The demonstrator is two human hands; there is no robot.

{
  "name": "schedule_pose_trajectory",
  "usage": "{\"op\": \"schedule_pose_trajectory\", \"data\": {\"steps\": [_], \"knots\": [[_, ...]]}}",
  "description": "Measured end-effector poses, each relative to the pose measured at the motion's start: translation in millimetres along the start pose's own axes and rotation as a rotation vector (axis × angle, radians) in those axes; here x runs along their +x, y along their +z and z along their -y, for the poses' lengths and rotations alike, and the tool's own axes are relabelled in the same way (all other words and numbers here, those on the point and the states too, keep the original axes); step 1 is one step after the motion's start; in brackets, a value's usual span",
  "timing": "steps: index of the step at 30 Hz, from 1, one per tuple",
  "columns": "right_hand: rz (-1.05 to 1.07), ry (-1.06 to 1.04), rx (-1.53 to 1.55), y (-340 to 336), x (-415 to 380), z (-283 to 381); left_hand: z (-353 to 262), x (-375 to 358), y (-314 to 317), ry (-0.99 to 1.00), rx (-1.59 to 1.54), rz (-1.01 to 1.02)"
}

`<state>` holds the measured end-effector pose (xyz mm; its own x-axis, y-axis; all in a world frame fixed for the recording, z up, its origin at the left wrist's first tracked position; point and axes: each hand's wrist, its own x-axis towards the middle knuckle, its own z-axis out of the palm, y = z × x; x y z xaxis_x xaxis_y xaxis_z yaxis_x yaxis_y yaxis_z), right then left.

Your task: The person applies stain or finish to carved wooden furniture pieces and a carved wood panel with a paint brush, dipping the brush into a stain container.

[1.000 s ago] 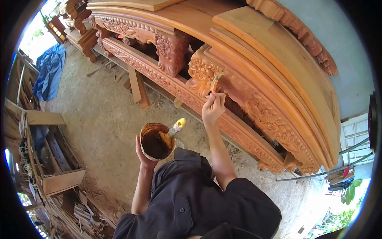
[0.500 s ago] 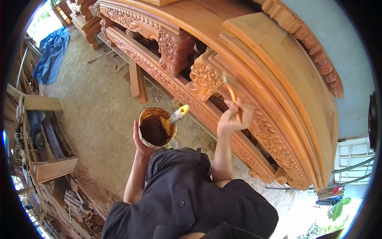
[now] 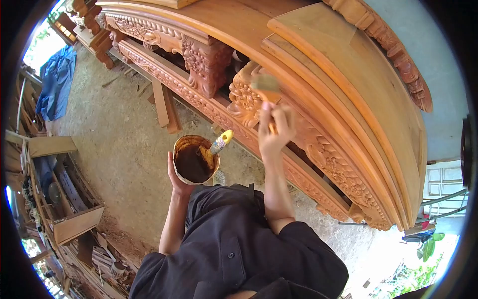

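My left hand (image 3: 178,178) is wrapped round the side of a round tub (image 3: 178,157) of dark brown liquid. A second brush with a yellow-tipped handle (image 3: 221,141) leans in that tub against its right rim. In my right hand (image 3: 277,128) is a paintbrush (image 3: 269,94), gripped by its wooden handle and blurred by motion. Its bristles overlap the carved leg (image 3: 244,94) of a large wooden furniture piece, just under the curved top edge (image 3: 318,79). The carving there looks orange-brown, while the neighbouring carved leg (image 3: 206,65) is redder.
A long carved lower rail (image 3: 189,84) runs along the furniture's base. Wooden planks (image 3: 164,104) lie on the dirt floor (image 3: 119,164). At the left stand a wooden crate (image 3: 77,224) and a blue tarp (image 3: 57,82). A pale wall (image 3: 443,65) rises behind.
My right hand has moved left and up with the paintbrush, whose bristles now show broad side on. The tub stays nearly in place in my left hand. The view has shifted slightly.
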<state>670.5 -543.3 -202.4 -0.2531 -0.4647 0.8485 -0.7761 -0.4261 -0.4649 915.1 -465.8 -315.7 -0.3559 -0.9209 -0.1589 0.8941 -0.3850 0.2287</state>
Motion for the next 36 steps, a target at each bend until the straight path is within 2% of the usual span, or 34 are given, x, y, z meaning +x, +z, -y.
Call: {"op": "schedule_pose_trajectory", "data": {"steps": [2,4,5,7,9,11,12,13,15,16,17,19,20,21,23,24,25,27,28,29,31,33,35,36], "knots": [[0.062,0.022,0.102,5.9,8.3,8.1,-4.4,8.4,-0.6,-0.038,-0.032,0.064],[-0.098,-0.091,-0.165,-4.4,14.2,22.1,-10.5,12.0,-10.3,0.004,0.046,-0.150],[-0.100,-0.090,-0.170,-1.8,12.9,21.2,-16.7,14.4,-12.2,-0.002,0.046,-0.148],[-0.158,0.100,-0.265,1.7,8.2,19.8,-25.3,16.5,-9.2,-0.013,0.075,-0.113],[-0.084,0.132,-0.220,14.0,9.4,17.2,-33.8,23.4,-16.7,-0.045,0.066,-0.088],[0.015,0.274,0.081,29.2,10.6,14.9,-47.7,31.6,-22.7,-0.067,0.069,-0.057],[-0.066,0.159,-0.014,29.7,15.1,22.5,-53.8,32.3,-24.5,-0.072,0.041,-0.098],[-0.070,0.157,-0.021,29.3,17.3,26.6,-59.6,34.2,-26.2,-0.075,0.011,-0.138],[-0.283,0.048,-0.366,27.8,19.1,34.2,-75.0,39.6,-27.1,-0.079,0.011,-0.165],[-0.127,0.084,-0.495,29.4,19.1,38.3,-84.6,41.1,-24.7,-0.094,-0.009,-0.079],[-0.125,0.082,-0.498,40.1,19.7,40.2,-93.6,42.7,-23.6,-0.106,-0.029,0.006],[-0.147,0.457,0.195,67.4,27.6,54.5,-110.4,45.7,-25.7,-0.099,-0.004,-0.015],[-0.324,0.763,0.266,73.2,37.8,75.0,-120.0,48.5,-26.4,-0.089,0.025,-0.032],[-0.325,0.762,0.268,75.1,32.0,69.1,-131.1,49.8,-24.5,-0.087,0.026,-0.030],[-0.360,0.214,-0.436,71.0,17.3,44.5,-153.9,51.2,-18.6,-0.124,-0.054,0.128],[-0.305,0.074,-0.636,77.3,26.6,56.9,-164.5,53.5,-19.8,-0.124,-0.056,0.131],[-0.307,0.072,-0.638,86.6,25.2,59.8,-175.1,55.4,-21.6,-0.118,-0.033,0.125],[-0.228,0.398,-0.171,107.3,19.9,64.5,-197.1,58.5,-29.4,-0.119,-0.006,0.121],[-0.345,0.671,0.199,126.7,34.4,90.4,-207.2,60.5,-36.9,-0.123,-0.014,0.081],[-0.353,0.669,0.196,139.2,32.6,89.9,-217.9,61.1,-43.6,-0.128,-0.023,0.041],[-0.203,0.219,-0.375,165.3,28.2,78.0,-240.1,61.2,-49.6,-0.113,0.006,0.010],[-0.156,0.080,-0.411,201.5,30.3,72.0,-257.4,58.5,-54.1,-0.108,0.030,-0.016],[-0.103,0.262,-0.020,234.7,17.2,60.3,-274.7,57.4,-57.8,-0.072,0.024,-0.104],[-0.166,0.407,0.232,244.0,24.8,78.6,-281.9,58.0,-69.0,-0.047,0.065,-0.117]]}}
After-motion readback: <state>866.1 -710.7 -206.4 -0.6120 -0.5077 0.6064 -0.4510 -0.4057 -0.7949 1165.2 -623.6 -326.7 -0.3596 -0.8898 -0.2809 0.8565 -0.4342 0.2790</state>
